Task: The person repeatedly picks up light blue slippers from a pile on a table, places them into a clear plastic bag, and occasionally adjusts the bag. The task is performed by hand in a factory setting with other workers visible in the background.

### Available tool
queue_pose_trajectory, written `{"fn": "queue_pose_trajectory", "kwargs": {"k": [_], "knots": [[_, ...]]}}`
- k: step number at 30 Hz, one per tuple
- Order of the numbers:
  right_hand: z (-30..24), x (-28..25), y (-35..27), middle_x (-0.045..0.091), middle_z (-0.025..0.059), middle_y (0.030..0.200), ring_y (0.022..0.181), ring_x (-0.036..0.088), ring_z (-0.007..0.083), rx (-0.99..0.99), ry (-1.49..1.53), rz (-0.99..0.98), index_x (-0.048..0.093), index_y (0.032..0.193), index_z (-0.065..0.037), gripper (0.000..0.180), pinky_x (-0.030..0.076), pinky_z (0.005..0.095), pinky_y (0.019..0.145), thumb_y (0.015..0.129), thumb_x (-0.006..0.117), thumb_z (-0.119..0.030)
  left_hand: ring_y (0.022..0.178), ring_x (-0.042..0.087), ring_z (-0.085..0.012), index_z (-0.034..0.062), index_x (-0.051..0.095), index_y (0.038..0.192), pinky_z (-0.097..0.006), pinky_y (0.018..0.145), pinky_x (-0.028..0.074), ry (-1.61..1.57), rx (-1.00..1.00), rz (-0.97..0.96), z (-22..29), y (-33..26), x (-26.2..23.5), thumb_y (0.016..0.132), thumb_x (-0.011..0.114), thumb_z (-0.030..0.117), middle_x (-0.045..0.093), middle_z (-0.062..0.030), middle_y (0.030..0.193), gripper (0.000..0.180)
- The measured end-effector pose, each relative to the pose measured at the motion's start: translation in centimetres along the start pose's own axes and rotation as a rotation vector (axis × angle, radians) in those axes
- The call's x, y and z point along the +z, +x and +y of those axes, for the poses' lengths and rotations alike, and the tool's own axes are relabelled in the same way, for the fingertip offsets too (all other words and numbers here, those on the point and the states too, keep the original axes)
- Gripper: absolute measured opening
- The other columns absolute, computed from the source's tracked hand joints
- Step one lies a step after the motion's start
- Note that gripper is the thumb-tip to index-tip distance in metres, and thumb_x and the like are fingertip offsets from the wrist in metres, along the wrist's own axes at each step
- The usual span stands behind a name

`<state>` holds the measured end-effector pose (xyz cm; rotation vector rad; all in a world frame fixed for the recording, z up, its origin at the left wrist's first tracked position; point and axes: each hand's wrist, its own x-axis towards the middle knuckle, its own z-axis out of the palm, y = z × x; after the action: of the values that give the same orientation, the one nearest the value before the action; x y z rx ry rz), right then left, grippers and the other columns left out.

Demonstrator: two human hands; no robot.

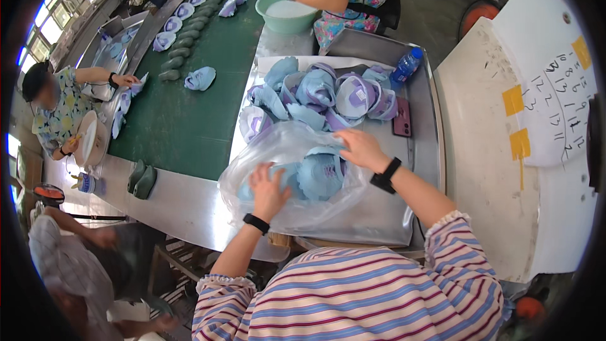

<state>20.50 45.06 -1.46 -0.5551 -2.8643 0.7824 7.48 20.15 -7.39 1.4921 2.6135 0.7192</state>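
**Inside the bag, both hands on the blue pieces**

On the metal tabletop [379,215], the left hand's fingers [262,173] lay spread and open, pressing through the clear, crinkled plastic bag [284,145] onto the light-blue moulded shoe uppers [319,173] inside it. The right hand [361,149] rested palm-down, fingers loosely open, on the bundle's far right edge. The uppers sat between the two hands, slightly nearer the left. Beyond them, a heap of blue-and-lilac uppers [315,91] lay farther back beside a blue plastic bottle [406,66].
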Motion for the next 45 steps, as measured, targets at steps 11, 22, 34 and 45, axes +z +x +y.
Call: {"fn": "queue_pose_trajectory", "kwargs": {"k": [11,22,34,45], "knots": [[6.9,5.7,0.1,0.061,0.0181,0.095,0.088,0.057,0.0384,0.197,-0.014,-0.019,0.060,0.106,-0.005,0.031,0.046,0.0444,0.078,0.083,0.054,-0.024,0.073,0.062,-0.0330,0.0024,0.055,0.102,-0.041,0.069,0.049,-0.562,0.005,-0.757,4.0,-7.7,4.1,0.081,0.064,0.026,0.062,-0.0124,0.078,0.034],[-0.3,9.2,-9.0,0.048,0.0187,0.123,0.113,0.045,0.0375,-0.114,0.108,-0.112,0.044,0.126,-0.006,0.057,0.042,0.0436,0.091,0.074,0.066,-0.016,0.104,0.047,-0.0313,-0.0070,0.025,0.131,-0.034,0.089,0.042,-0.759,-0.734,0.065,2.2,-5.7,6.8,0.072,0.076,0.026,0.039,-0.0199,0.119,0.084],[2.5,10.3,-3.6,0.051,0.0199,0.119,0.114,0.045,0.0379,-0.129,-0.126,-0.729,0.036,0.133,-0.004,0.100,0.041,0.0435,0.092,0.048,0.084,-0.024,0.121,0.026,-0.0427,0.0156,0.047,0.123,-0.053,0.096,0.029,-0.270,-0.246,-0.128,3.5,-5.1,3.8,0.056,0.081,0.034,0.029,-0.0214,0.132,0.077],[2.5,10.2,-3.9,0.059,0.0200,0.110,0.102,0.057,0.0345,-0.124,0.091,-0.631,0.039,0.131,-0.003,0.096,0.046,0.0384,0.085,0.048,0.083,-0.026,0.106,0.046,-0.0437,0.0040,0.048,0.115,-0.047,0.087,0.041,-0.529,-0.149,-0.134,-0.6,-3.7,4.3,0.058,0.083,0.041,0.040,-0.0260,0.117,0.077]]}}
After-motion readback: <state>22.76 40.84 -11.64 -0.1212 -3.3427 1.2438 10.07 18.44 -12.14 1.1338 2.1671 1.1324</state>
